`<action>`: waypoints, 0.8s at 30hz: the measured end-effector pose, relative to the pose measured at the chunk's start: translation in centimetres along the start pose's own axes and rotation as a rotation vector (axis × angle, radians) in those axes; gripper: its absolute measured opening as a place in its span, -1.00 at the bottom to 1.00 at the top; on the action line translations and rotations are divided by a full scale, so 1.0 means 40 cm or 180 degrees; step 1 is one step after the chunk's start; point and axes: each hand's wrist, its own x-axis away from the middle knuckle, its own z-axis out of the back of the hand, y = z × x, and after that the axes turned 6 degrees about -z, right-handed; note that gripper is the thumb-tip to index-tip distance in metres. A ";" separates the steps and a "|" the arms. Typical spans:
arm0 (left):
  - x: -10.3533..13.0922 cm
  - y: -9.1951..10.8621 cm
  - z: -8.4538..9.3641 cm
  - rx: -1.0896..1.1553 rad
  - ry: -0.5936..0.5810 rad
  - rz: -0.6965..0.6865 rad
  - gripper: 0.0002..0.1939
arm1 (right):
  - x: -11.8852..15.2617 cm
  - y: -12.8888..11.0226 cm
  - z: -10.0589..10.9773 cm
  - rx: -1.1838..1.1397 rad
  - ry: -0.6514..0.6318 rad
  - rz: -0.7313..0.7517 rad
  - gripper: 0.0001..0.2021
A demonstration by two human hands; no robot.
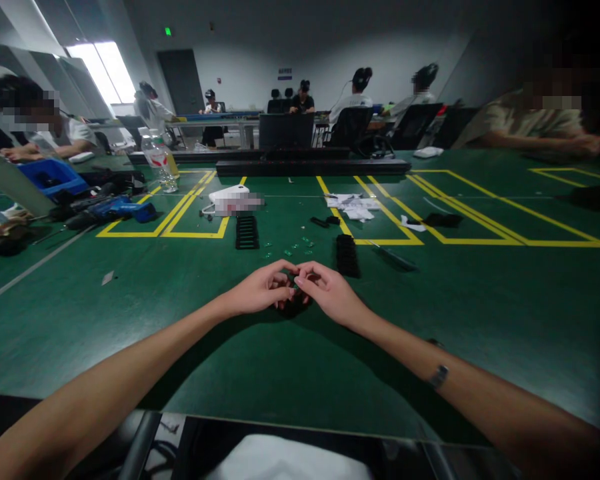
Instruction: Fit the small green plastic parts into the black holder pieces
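Green workroom tabletop (480, 293) is stretching out before us

From the left, a blue bin (53, 175) is sitting behind a blue power tool (105, 210), and a clear bottle (160, 160) is standing farther along. Next, a white device (225, 196) is lying beyond a black slotted strip (247, 233).

Near the middle, our left hand (263, 288) and our right hand (326, 288) are meeting, fingertips together and pinching a small green piece (296, 287) between them. Our fingers are covering most of it, so we are not making out its full shape. Loose green pieces (288, 253) are lying just beyond. We are judging the held piece to be light and stiff, probably slick and perhaps brittle, so we are favouring a gentle fingertip pinch along its edges, without bending it.

Beside our right hand, a second slotted strip (347, 256) is lying, with white papers (355, 207) resting farther back. At far right, another person (535, 123) is sitting at the tabletop.
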 end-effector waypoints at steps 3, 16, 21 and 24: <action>0.000 0.002 0.001 -0.0006 -0.0005 0.0001 -0.59 | 0.000 0.004 -0.001 -0.0036 0.0003 0.0010 -0.78; 0.003 0.007 0.004 -0.0153 -0.0043 -0.0079 -0.66 | 0.002 -0.001 -0.003 -0.0033 -0.0018 -0.0021 -0.82; 0.002 0.000 0.005 -0.0157 -0.0044 -0.0082 -0.65 | -0.003 -0.001 -0.002 -0.0110 -0.0054 -0.0014 -0.80; 0.001 -0.003 0.005 -0.0129 -0.0043 -0.0075 -0.64 | -0.005 -0.003 -0.002 -0.0139 -0.0060 -0.0008 -0.79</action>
